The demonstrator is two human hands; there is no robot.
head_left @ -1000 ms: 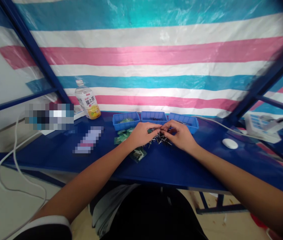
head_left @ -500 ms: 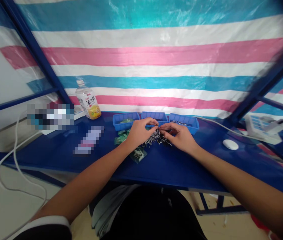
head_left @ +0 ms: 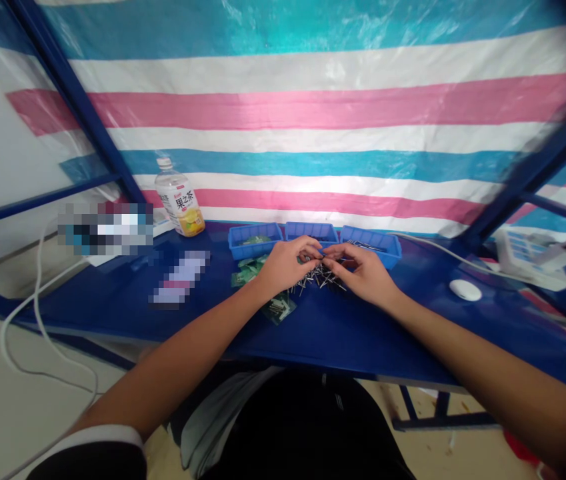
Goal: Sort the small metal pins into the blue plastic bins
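Over a pile of thin metal pins, rivet-like in shape (head_left: 307, 281), my left hand (head_left: 287, 265) and my right hand (head_left: 360, 268) face each other with fingertips almost touching. Both have thumb and fingers curled into a pinch. Whatever lies between the fingertips is too small to make out. Green-tinted plastic packets (head_left: 249, 270) lie beside my left wrist, and a small clear bag of metal pieces (head_left: 280, 308) lies just below it. Behind the hands stand a left blue bin (head_left: 255, 249), a middle blue bin (head_left: 311, 230) and a right blue bin (head_left: 385, 252) holding long thin pieces.
On the blue tabletop (head_left: 343, 347), a bottle (head_left: 181, 200) stands at the back left near a blurred-out flat item (head_left: 180, 279). A white oval object (head_left: 465, 290) and a white power strip (head_left: 533, 260) are at the right. Blue frame posts (head_left: 70, 113) flank a striped sheet.
The view has shifted slightly, so the scene sits a little further right. My fingers have moved only slightly, still pinched together above the metal pile.
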